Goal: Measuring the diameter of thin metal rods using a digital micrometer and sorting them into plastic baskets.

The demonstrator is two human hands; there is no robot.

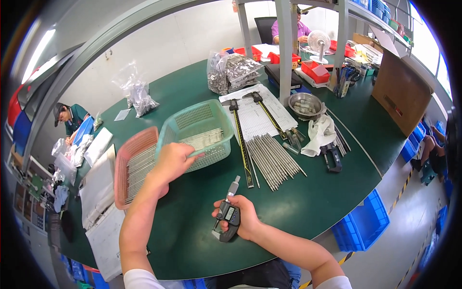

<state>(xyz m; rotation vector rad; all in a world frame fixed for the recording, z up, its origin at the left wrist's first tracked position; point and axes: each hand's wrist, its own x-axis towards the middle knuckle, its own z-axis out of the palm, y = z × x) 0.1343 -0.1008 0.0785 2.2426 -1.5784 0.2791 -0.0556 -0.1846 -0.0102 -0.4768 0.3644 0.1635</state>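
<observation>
My right hand (245, 217) grips a digital micrometer (227, 215) just above the green table, its spindle pointing up and away from me. My left hand (172, 161) rests on the near rim of a teal mesh basket (202, 126) that holds thin metal rods; whether it grips the rim or a rod I cannot tell. A pink mesh basket (135, 166) with more rods sits to the left, touching the teal one. A row of long metal rods (273, 156) lies on the table to the right of my hands.
Two long calipers (243, 144) lie on a paper sheet. A steel bowl (305, 105), a white glove (319, 134), bags of metal parts (231, 71) and red bins (315, 71) stand farther back. Blue crates (363, 224) sit on the floor. Other people work at the left and back.
</observation>
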